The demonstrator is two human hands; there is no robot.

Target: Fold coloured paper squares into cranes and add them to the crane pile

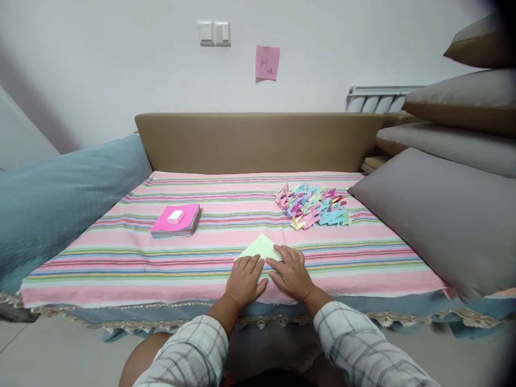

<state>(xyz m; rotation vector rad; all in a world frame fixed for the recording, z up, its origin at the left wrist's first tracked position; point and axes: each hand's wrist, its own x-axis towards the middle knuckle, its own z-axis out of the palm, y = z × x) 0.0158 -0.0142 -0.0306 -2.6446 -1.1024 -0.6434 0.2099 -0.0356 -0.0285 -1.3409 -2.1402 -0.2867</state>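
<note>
A pale green sheet of paper (261,246), folded into a triangle with its point facing away from me, lies on the striped cloth. On its left near corner rest the fingertips of my left hand (244,280), fingers spread and lying flat. My right hand (293,273) also lies flat with its fingers apart, touching the paper's right near part. The fingers cover parts of the near edge. Beyond my right hand is a pile of folded paper cranes (312,207) in several colours. Off to the left sits a stack of square coloured paper (189,213) with a small white block (176,216) on top.
The striped cloth (121,258) covers the sofa seat, backed by a brown backrest (258,142). Grey cushions (455,215) are piled at the right, and a blue-covered armrest (68,193) bounds the left. A pink note (267,63) hangs on the wall.
</note>
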